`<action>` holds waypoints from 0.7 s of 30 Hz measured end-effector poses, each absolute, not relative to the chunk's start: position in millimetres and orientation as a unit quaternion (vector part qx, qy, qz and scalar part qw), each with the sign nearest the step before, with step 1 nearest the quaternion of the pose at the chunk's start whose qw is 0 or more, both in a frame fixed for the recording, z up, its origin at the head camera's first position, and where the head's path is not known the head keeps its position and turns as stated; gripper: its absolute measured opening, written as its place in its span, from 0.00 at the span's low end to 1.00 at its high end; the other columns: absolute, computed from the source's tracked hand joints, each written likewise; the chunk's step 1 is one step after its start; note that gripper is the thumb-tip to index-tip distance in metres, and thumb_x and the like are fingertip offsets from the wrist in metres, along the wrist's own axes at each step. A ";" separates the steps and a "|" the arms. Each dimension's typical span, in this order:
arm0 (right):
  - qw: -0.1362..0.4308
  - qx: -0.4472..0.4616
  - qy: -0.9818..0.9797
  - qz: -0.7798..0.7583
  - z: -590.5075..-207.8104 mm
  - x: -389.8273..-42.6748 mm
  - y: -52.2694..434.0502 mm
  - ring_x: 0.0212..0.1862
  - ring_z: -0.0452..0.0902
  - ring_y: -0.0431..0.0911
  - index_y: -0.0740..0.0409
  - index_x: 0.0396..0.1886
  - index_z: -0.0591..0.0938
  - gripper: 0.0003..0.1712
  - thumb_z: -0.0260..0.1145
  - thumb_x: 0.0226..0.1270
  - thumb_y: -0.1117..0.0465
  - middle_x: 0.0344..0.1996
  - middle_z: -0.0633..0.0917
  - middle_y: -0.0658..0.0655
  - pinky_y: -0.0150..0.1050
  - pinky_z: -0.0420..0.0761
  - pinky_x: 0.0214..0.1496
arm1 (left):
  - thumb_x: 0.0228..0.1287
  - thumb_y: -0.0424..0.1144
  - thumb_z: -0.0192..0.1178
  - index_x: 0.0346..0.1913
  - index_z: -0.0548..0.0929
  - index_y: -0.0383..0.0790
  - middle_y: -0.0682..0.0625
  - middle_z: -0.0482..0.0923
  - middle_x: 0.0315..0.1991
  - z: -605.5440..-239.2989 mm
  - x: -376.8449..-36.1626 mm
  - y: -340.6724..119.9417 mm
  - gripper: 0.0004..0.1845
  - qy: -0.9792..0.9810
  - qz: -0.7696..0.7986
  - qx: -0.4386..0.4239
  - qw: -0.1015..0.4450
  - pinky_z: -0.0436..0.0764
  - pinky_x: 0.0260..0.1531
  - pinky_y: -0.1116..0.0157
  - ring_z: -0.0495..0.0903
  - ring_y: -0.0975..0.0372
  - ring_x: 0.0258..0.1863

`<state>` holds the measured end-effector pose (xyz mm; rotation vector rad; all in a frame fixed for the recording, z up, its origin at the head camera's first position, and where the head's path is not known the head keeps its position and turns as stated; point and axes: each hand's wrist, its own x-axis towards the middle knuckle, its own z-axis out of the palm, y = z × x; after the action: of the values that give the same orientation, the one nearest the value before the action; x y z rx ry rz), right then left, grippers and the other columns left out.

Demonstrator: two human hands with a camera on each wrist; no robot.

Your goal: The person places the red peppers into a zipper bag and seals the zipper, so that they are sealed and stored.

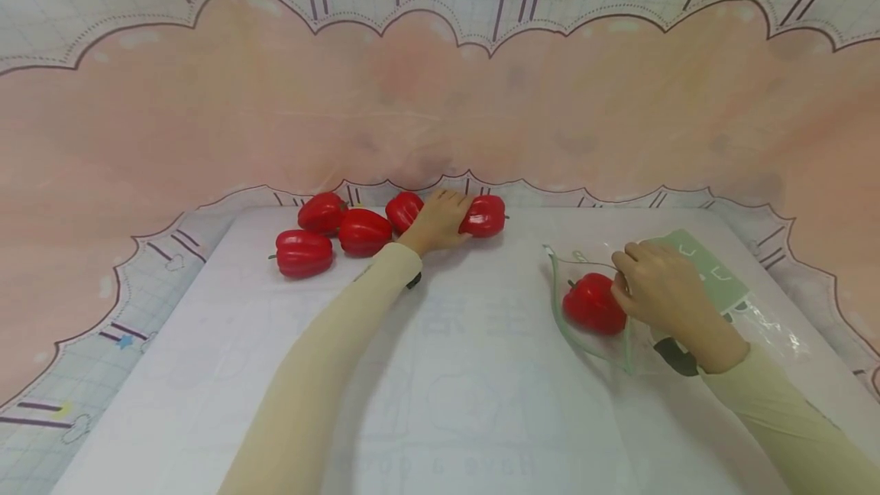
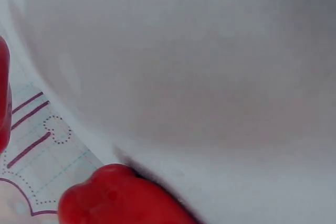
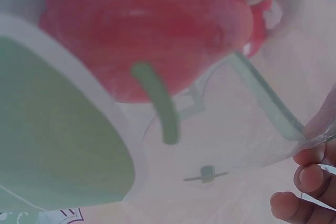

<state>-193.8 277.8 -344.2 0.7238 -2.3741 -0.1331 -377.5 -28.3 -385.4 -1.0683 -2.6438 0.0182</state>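
Note:
At the far side of the table, my left hand [image 1: 441,221] grips the left side of a red bell pepper [image 1: 485,217], its fingers over the top. Just left of that hand, another red bell pepper [image 1: 403,211] is partly covered by it. My right hand [image 1: 661,292] pinches the rim of a clear plastic bag [image 1: 593,354] with green edging and a green printed panel. Inside the bag, close to its mouth, lies one red bell pepper [image 1: 593,304]. The right wrist view shows this pepper [image 3: 147,35] through the film, with the fingertips [image 3: 310,178] at the bag's edge.
Several more red bell peppers [image 1: 304,253] sit grouped at the back left of the white-covered table [image 1: 440,403]. Behind the table hangs a patterned cloth [image 1: 440,105], peach below and checked above, which meets the table's far edge.

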 end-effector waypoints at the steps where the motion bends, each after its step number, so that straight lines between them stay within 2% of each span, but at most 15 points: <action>1: 0.324 0.276 -0.904 -0.050 -344.3 -193.7 277.9 0.19 0.61 0.46 0.63 0.18 0.74 0.07 0.65 0.39 0.67 0.13 0.69 0.55 0.36 0.66 0.20 | 0.51 0.50 0.68 0.66 0.67 0.36 0.44 0.74 0.61 -385.0 -376.3 -28.6 0.40 -0.916 0.005 -0.375 0.146 0.65 0.67 0.54 0.70 0.52 0.62; 9: 0.324 0.274 -0.904 -0.047 -343.9 -192.5 277.5 0.19 0.62 0.46 0.63 0.19 0.74 0.07 0.65 0.39 0.68 0.13 0.70 0.56 0.36 0.67 0.20 | 0.49 0.50 0.70 0.65 0.67 0.39 0.45 0.74 0.62 -377.9 -362.4 -32.5 0.40 -0.901 -0.020 -0.406 0.152 0.65 0.67 0.56 0.70 0.54 0.62; 14: 0.322 0.270 -0.906 -0.052 -342.7 -191.5 277.1 0.19 0.62 0.46 0.63 0.19 0.74 0.08 0.65 0.39 0.68 0.13 0.70 0.55 0.36 0.67 0.20 | 0.45 0.48 0.72 0.64 0.67 0.40 0.47 0.74 0.60 -371.8 -351.1 -32.9 0.42 -0.893 -0.059 -0.420 0.149 0.69 0.65 0.57 0.70 0.55 0.61; 21: 0.316 0.268 -0.909 -0.047 -341.9 -191.3 276.9 0.19 0.62 0.46 0.63 0.19 0.74 0.08 0.66 0.39 0.68 0.13 0.70 0.55 0.36 0.68 0.20 | 0.44 0.48 0.73 0.61 0.69 0.40 0.47 0.75 0.57 -366.9 -336.4 -33.3 0.40 -0.876 -0.064 -0.442 0.181 0.72 0.61 0.58 0.72 0.55 0.58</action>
<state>-191.3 276.9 -341.9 0.7051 -2.3943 -0.1249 -336.4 -33.3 -366.9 -1.2482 -2.4746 -0.1799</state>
